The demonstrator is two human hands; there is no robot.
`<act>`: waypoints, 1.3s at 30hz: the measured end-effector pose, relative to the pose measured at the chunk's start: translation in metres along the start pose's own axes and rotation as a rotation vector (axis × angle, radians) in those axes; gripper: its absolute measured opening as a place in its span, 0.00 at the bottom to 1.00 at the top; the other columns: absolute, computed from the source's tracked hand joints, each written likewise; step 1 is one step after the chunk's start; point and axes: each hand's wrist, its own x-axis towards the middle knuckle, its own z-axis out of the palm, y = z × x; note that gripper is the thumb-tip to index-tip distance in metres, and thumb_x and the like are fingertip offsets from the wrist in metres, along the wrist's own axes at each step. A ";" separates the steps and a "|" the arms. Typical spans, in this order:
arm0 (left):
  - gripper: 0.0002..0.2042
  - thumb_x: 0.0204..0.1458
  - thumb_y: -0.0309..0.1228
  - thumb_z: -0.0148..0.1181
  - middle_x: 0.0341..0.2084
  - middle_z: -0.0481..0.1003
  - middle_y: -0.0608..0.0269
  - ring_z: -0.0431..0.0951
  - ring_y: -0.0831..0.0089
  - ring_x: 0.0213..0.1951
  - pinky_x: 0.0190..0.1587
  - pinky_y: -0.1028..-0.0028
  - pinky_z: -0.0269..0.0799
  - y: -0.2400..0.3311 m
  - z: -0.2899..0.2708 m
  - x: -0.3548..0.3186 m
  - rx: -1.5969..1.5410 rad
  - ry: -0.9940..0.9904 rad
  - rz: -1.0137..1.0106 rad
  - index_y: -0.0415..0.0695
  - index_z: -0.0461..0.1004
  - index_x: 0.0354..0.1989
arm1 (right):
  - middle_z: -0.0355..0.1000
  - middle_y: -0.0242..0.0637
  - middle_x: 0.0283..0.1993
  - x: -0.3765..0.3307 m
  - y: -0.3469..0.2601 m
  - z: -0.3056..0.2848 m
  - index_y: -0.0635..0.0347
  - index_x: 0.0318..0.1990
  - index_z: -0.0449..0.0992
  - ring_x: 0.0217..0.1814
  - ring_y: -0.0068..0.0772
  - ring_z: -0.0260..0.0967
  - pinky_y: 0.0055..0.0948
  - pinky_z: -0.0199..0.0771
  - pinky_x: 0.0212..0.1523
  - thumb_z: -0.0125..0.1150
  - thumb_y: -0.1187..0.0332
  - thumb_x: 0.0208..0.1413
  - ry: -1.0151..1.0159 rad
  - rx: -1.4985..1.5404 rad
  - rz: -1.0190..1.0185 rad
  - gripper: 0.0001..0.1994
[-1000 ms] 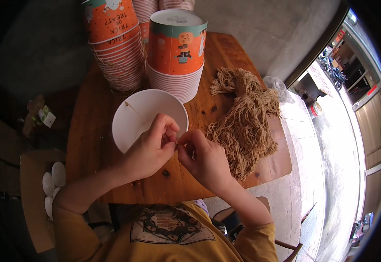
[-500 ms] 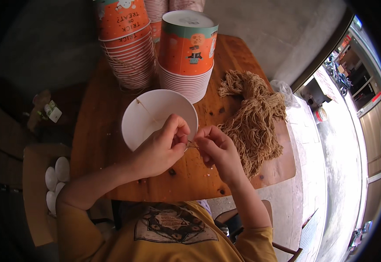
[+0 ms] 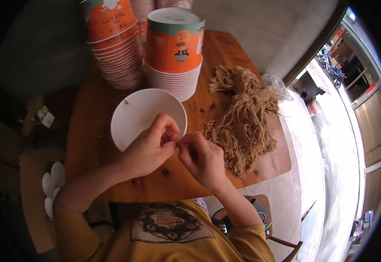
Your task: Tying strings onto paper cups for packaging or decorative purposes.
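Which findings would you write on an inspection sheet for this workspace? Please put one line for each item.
Surface: wooden table, with knots and small pale specks.
Job's things: white-lined tub, tipped so its mouth shows, a short strand against its inner wall; brown twine heaped on the right.
Clutter: two tub stacks at the front, upside down, more behind; clear bag beyond the twine.
Hands: left hand and right hand pinched close together by the tub's rim; anything between the fingertips is too small to tell.
Cables: nothing seen on the table.
Surroundings: grey wall, carton with white round items, bright street.
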 end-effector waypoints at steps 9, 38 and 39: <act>0.13 0.55 0.16 0.52 0.32 0.69 0.64 0.71 0.78 0.34 0.39 0.75 0.71 0.004 -0.001 -0.001 0.015 -0.017 -0.003 0.42 0.60 0.45 | 0.75 0.35 0.25 0.001 -0.004 -0.006 0.62 0.40 0.72 0.23 0.20 0.72 0.23 0.72 0.27 0.61 0.72 0.57 -0.141 0.156 0.241 0.06; 0.09 0.58 0.20 0.51 0.34 0.69 0.62 0.72 0.74 0.38 0.45 0.71 0.70 0.006 -0.007 -0.002 0.110 -0.032 0.043 0.40 0.60 0.44 | 0.70 0.25 0.25 -0.009 0.005 -0.007 0.63 0.40 0.75 0.24 0.12 0.65 0.17 0.65 0.25 0.58 0.67 0.64 -0.121 0.619 0.536 0.07; 0.09 0.58 0.20 0.51 0.35 0.69 0.62 0.72 0.74 0.38 0.45 0.71 0.70 0.006 -0.006 -0.002 0.108 -0.031 0.046 0.40 0.60 0.44 | 0.70 0.25 0.25 -0.009 0.006 -0.007 0.63 0.40 0.75 0.24 0.12 0.65 0.17 0.65 0.25 0.58 0.67 0.64 -0.121 0.619 0.536 0.07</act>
